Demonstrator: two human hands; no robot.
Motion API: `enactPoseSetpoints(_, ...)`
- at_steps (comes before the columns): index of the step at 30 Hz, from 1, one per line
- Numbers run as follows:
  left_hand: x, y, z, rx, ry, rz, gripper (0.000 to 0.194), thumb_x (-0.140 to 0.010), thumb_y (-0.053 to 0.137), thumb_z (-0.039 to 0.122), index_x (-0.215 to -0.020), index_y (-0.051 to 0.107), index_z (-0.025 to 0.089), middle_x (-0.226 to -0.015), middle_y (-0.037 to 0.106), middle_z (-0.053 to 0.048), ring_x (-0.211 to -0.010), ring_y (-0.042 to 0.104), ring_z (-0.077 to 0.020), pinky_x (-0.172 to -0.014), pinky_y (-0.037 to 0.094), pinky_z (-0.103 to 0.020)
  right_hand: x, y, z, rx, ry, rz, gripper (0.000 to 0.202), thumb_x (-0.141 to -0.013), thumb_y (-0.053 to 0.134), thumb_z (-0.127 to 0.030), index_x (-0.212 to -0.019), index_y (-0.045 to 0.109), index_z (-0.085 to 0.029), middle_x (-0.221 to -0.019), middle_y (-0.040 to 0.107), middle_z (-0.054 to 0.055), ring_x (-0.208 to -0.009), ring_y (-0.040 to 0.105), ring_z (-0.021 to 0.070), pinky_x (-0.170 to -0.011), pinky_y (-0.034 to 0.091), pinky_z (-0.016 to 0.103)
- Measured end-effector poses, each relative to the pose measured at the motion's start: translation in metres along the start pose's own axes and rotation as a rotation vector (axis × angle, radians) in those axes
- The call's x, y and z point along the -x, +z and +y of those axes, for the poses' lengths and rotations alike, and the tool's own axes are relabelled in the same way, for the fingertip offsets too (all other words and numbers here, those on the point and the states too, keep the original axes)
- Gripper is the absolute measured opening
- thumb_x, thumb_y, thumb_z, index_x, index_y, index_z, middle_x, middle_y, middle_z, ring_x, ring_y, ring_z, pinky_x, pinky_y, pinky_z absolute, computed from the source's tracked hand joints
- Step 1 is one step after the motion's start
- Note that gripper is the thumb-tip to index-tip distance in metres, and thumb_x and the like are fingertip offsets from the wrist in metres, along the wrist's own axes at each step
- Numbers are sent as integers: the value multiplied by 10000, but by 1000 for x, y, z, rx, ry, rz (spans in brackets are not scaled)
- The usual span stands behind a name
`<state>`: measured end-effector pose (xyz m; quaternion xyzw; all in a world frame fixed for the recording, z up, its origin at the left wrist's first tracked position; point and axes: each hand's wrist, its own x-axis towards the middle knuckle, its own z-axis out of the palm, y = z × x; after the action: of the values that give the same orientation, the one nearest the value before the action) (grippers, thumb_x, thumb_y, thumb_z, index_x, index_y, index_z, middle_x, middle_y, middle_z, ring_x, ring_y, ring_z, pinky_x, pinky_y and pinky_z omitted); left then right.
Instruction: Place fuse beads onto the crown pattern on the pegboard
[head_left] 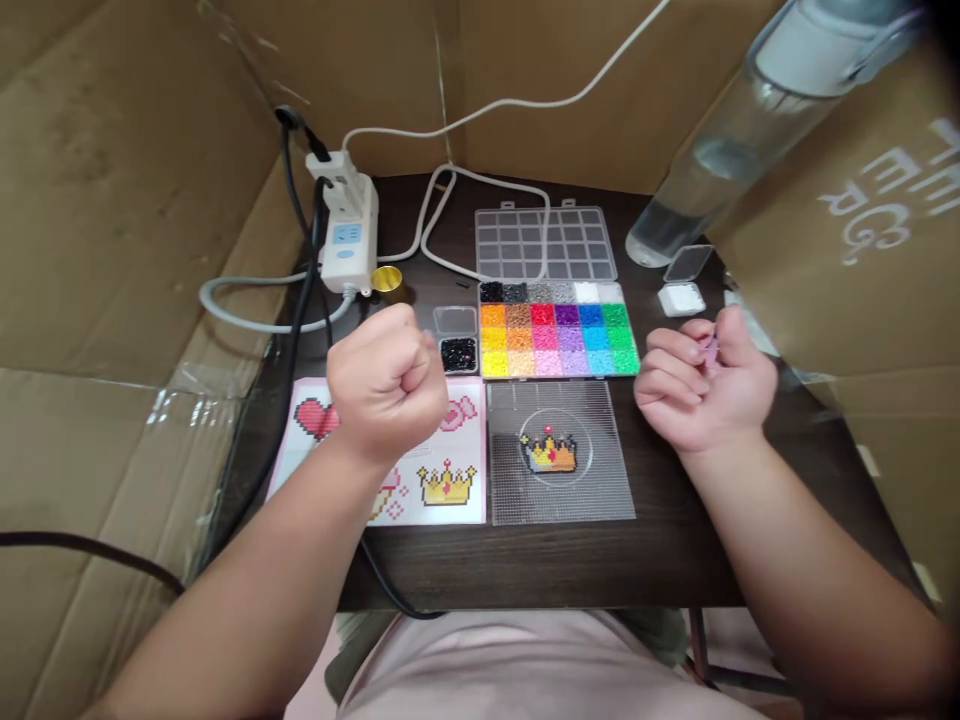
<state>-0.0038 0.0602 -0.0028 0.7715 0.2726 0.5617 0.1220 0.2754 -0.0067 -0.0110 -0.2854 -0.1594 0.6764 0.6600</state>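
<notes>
My left hand is closed in a fist above the pattern sheet, with nothing sticking out of it. The sheet shows pixel pictures, among them a heart and a yellow crown. On the right, my right hand is palm up with its fingers curled around a small pinkish-purple object, mostly hidden, whose kind I cannot make out. Between the hands lies a clear pegboard bearing a bead crown in yellow, orange, red and black. Behind it stands an open sectioned box of coloured beads.
A small box of black beads and a gold cup stand behind my left hand. A power strip with cables is at the back left. At the back right are a clear water bottle and a small white-filled box. Cardboard walls surround the table.
</notes>
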Motion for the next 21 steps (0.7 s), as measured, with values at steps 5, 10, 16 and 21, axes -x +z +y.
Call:
enactPoseSetpoints(5, 2, -2, 4, -40, -40, 38, 456, -656, 551, -85, -569, 179, 164, -582, 214, 33, -529, 244, -78, -478, 207, -287, 3, 1, 1, 111, -16, -1, 250, -831, 640, -413, -663, 653, -229, -522, 410, -63, -367, 190, 36, -308, 142, 200)
enactPoseSetpoints(10, 0, -2, 8, -64, -60, 78, 477, -711, 571, -46, -572, 165, 160, -578, 198, 33, -518, 226, -72, -477, 164, -291, 6, 4, 0, 118, 27, 31, 361, -924, 465, -417, -690, 677, -243, -528, 427, -70, -388, 248, 19, -387, 123, 201)
enactPoseSetpoints(16, -1, -2, 10, -73, -50, 74, 487, -729, 576, -37, -570, 160, 159, -570, 194, 37, -520, 214, -69, -490, 153, -297, 5, 6, 0, 111, 32, 13, 226, -875, 545, -421, -741, 664, -283, -514, 346, -58, -404, 198, 78, -352, 158, 212)
enactPoseSetpoints(21, -1, -1, 9, -93, -43, 82, 498, -720, 595, -30, -566, 162, 163, -570, 197, 38, -519, 213, -71, -495, 151, -298, 4, 8, 3, 220, 20, 19, 321, -931, 426, -477, -805, 647, -281, -512, 257, -62, -403, 88, 95, -338, 119, 231)
